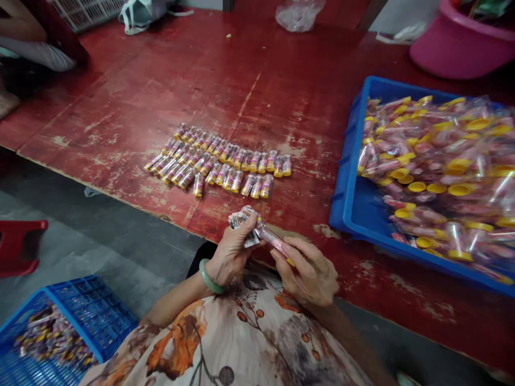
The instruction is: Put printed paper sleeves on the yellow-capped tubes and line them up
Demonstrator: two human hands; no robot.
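Note:
My left hand, with a green bangle at the wrist, is closed on a small bunch of printed slips. Its thumb presses on top, beside the far end of a clear plastic tube. The near end of that tube is yellow, and the fingers of my right hand are closed around it. What the tube contains is too blurred to make out. Just beyond my hands, rows of small tubes with yellow ends lie side by side on the red table.
At the right, a blue tray holds many yellow-ended tubes. A blue basket with filled tubes stands low at the left, near a red stool. A pink tub and plastic bag lie farther back. Another person's arm shows far left.

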